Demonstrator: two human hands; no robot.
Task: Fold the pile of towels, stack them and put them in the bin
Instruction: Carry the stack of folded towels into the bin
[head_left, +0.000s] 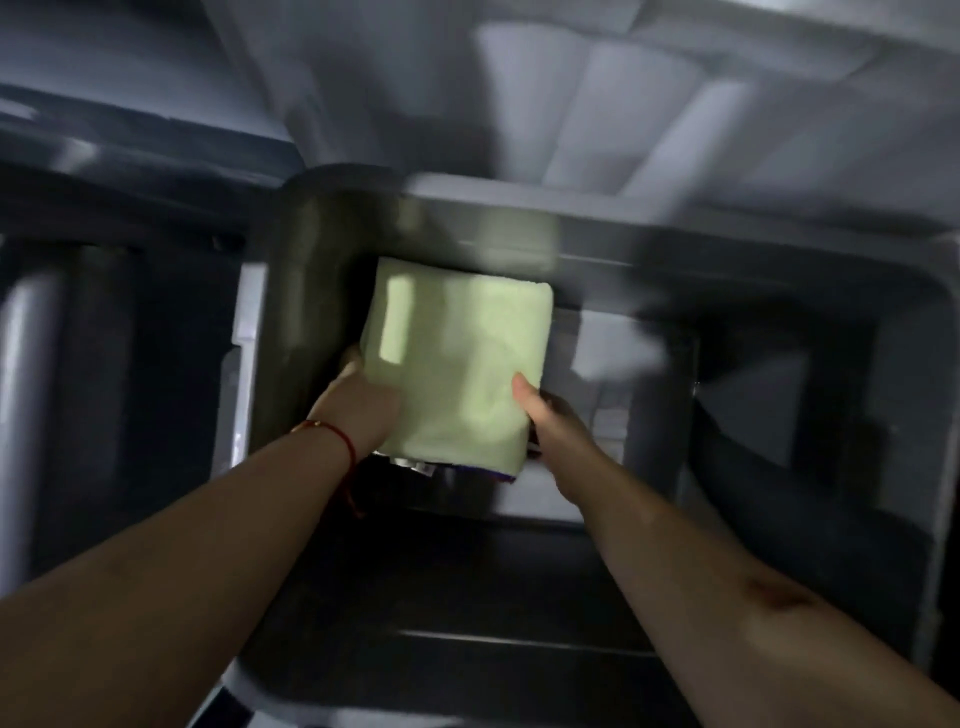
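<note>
step: binning | towel stack inside bin, left end | left hand and right hand grip its near corners | next: lower flat, let go

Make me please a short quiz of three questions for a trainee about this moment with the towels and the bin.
1. True or false: both hands hold the stack of towels.
2. What colour is the top towel? A) pale green B) red C) black
3. Fill in: the stack is held over or inside the dark grey ____.

Key:
1. True. The left hand grips the left edge and the right hand grips the right edge, its thumb on top.
2. A. A purple edge of a lower towel shows at the near side.
3. bin. The blur hides whether the stack already rests on the bottom.
</note>
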